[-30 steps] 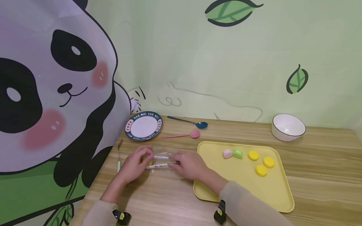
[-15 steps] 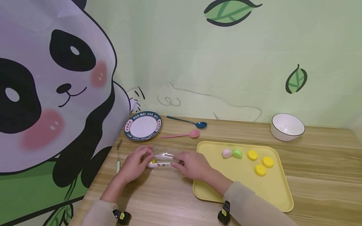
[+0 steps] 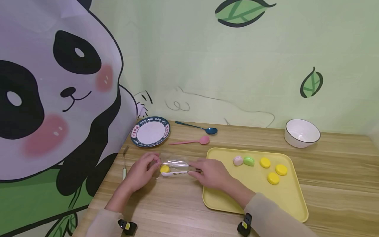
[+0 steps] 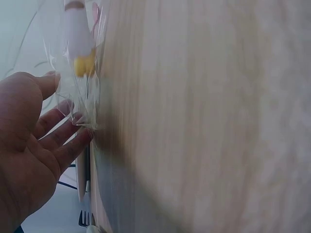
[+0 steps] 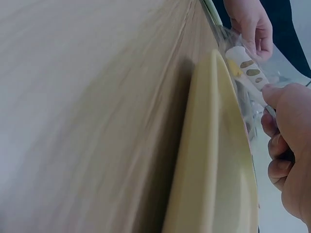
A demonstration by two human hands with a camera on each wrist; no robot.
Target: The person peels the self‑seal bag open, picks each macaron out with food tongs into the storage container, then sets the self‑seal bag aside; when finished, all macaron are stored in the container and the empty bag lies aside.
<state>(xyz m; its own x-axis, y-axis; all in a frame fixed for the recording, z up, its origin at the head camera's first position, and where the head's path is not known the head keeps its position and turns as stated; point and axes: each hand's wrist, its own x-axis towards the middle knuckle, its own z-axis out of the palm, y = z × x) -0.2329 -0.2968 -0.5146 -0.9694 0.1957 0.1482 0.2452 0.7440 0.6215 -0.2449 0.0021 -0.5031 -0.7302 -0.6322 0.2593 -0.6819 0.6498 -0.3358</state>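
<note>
My left hand (image 3: 143,169) holds the end of a clear plastic bag (image 3: 174,157) between thumb and fingers, just above the wooden table. Inside the bag a yellow macaron (image 3: 164,169) shows near the left hand. White tongs (image 3: 177,173) with brown marks reach into the bag, their two arms spread. My right hand (image 3: 211,172) grips the tongs by their handle end, over the left edge of the yellow tray. In the left wrist view the macaron (image 4: 84,65) sits at the white tip. The right wrist view shows my fingers wrapped about the tongs' (image 5: 251,72) handle.
The yellow tray (image 3: 237,197) bears a pink macaron (image 3: 238,161), a green one (image 3: 249,161) and several yellow ones. Behind lie a plate (image 3: 150,131), a blue spoon (image 3: 211,130), a pink spoon (image 3: 203,140) and a bowl (image 3: 302,133). A fork (image 3: 124,172) is at left.
My right hand has drawn the tongs to the right, and their tips have come away from my left hand. The yellow macaron now shows more fully. My left hand has stayed put.
</note>
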